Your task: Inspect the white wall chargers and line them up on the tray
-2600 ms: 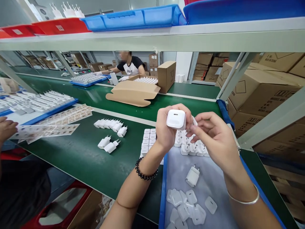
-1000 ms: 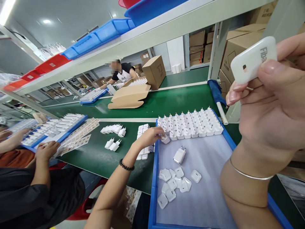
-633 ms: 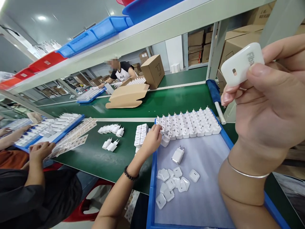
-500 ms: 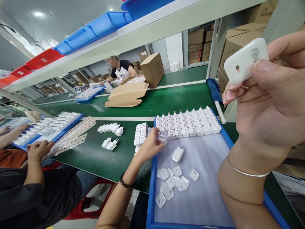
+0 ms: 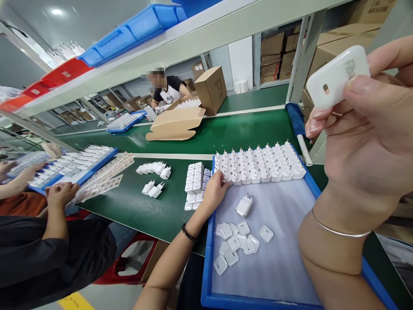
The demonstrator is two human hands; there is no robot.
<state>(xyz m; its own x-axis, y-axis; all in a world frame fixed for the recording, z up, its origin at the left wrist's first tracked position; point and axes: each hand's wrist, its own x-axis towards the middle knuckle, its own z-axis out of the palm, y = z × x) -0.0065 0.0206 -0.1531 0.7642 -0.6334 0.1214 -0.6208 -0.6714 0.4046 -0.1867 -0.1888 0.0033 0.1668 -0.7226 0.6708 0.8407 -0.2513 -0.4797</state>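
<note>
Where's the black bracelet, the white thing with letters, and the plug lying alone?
Black bracelet (image 5: 186, 234): head view, coiled band.
White thing with letters (image 5: 336, 80): head view, flat face.
Plug lying alone (image 5: 244, 207): head view, body.

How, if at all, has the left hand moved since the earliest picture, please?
Yes: the left hand has lowered to the left rim of the blue tray.

The thumb (image 5: 364, 88) of the right hand (image 5: 364, 142) covers the end of the lettering on the white cap (image 5: 334, 79), and the picture's right edge cuts off part of that hand. The fingertips of the left hand (image 5: 215, 189) are partly hidden at the near left corner of the charger block (image 5: 264, 168); their grip cannot be determined. The right forearm (image 5: 332, 254) conceals part of the blue tray (image 5: 208, 262), while the top edge crops the upper blue bin (image 5: 201, 6).
</note>
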